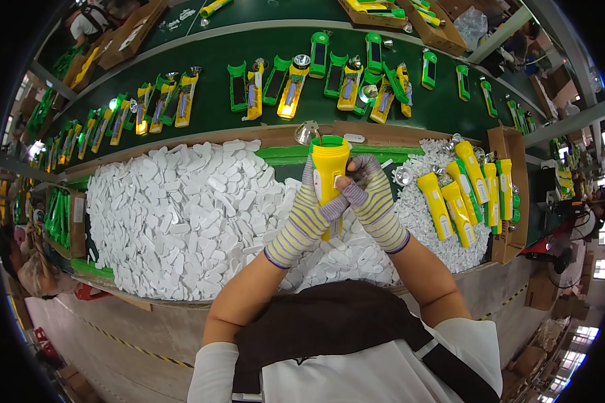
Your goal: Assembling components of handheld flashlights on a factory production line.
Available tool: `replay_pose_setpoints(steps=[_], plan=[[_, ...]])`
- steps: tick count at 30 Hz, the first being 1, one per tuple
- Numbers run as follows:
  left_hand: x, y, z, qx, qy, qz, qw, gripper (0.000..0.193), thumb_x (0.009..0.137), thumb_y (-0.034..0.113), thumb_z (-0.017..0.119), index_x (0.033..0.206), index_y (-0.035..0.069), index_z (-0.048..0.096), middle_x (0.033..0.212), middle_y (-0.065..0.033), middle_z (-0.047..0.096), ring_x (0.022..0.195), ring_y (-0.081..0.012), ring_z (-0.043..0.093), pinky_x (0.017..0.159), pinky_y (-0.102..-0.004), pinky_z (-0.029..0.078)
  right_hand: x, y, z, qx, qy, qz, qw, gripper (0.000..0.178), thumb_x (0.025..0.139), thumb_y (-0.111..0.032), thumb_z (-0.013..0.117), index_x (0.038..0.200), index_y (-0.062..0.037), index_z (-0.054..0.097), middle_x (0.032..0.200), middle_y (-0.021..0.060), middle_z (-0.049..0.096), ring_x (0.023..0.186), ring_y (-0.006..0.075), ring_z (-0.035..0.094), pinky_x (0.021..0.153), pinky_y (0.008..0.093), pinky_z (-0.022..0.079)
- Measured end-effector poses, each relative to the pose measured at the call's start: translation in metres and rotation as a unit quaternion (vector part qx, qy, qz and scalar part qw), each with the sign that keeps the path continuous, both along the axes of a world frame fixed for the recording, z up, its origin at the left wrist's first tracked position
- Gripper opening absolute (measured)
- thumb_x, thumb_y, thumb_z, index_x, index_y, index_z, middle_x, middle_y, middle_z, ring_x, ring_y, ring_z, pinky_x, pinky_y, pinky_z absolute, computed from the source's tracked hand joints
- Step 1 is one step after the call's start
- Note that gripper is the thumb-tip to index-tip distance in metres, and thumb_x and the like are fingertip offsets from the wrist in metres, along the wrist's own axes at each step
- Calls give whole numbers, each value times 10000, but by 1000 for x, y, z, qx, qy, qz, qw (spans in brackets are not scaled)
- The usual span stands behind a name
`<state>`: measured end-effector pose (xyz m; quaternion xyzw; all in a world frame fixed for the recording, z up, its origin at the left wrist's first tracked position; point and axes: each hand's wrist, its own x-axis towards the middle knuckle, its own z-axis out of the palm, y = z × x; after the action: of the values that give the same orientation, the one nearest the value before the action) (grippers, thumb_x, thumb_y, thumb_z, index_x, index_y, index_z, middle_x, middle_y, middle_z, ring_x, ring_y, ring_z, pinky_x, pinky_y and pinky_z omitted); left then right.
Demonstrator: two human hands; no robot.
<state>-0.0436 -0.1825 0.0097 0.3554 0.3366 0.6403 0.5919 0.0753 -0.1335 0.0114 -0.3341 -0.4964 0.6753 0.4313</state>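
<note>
Upright in front of me is a yellow flashlight body [329,164], its top uncapped, with a red wire showing at the mouth. A shiny reflector head [307,132] hangs beside the rim on the left. My left hand [310,208], in a striped fingerless glove, is wrapped round the body from the left. My right hand [370,191], gloved alike, is closed against the body's right side, its thumb at a small white piece on the front. The right fingers are curled and partly hidden. Beneath both hands spreads a heap of flat white oval plastic pieces [188,215].
Several yellow flashlight bodies [437,205] lie on small white parts [417,248] at the right, by a cardboard edge [515,235]. Beyond, a green conveyor belt [215,57] carries rows of opened yellow and green flashlights [293,87]. A box of green parts [59,218] stands left.
</note>
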Motion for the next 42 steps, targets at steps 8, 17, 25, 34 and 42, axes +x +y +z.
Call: replay_pose_setpoints(steps=[8, 17, 25, 34, 42], plan=[[-10, 27, 3, 2, 50, -63, 997, 792, 762, -90, 581, 1410, 96, 166, 1158, -92, 515, 1014, -183, 559, 829, -294, 494, 3, 22, 0, 15, 32, 4, 999, 358, 764, -136, 727, 929, -75, 416, 922, 29, 518, 822, 81, 519, 738, 227, 475], [-36, 93, 2, -78, 24, -92, 992, 466, 830, 121, 631, 1216, 83, 373, 903, -53, 558, 719, -125, 582, 620, -257, 504, 7, 106, -4, 49, -6, 8, 999, 427, 807, -183, 702, 1128, -29, 466, 1004, 55, 553, 898, 124, 537, 825, 261, 462], [-120, 246, 4, -92, 118, 76, 986, 308, 831, 279, 651, 1019, 112, 473, 703, -27, 549, 551, -119, 551, 502, -261, 476, 130, 315, -50, -109, -435, -214, 868, 945, 690, -505, 728, 1358, 19, 312, 1288, 225, 462, 1145, 312, 490, 959, 348, 391], [-232, 387, -26, -269, 666, 290, 633, 702, 810, 331, 525, 1410, 202, 185, 1168, -236, 467, 1009, -374, 561, 838, -452, 466, 132, 356, -101, -175, -282, -128, 935, 345, 743, -199, 727, 1016, -74, 556, 773, 23, 592, 595, 156, 544, 513, 310, 448], [-312, 337, -47, -372, 735, 161, 543, 663, 860, 342, 482, 1433, 302, 151, 1320, -222, 391, 1162, -426, 454, 968, -493, 371, 123, 301, -11, -16, -395, -201, 896, 487, 663, -172, 741, 1071, -64, 497, 798, 23, 533, 659, 136, 507, 562, 291, 458]])
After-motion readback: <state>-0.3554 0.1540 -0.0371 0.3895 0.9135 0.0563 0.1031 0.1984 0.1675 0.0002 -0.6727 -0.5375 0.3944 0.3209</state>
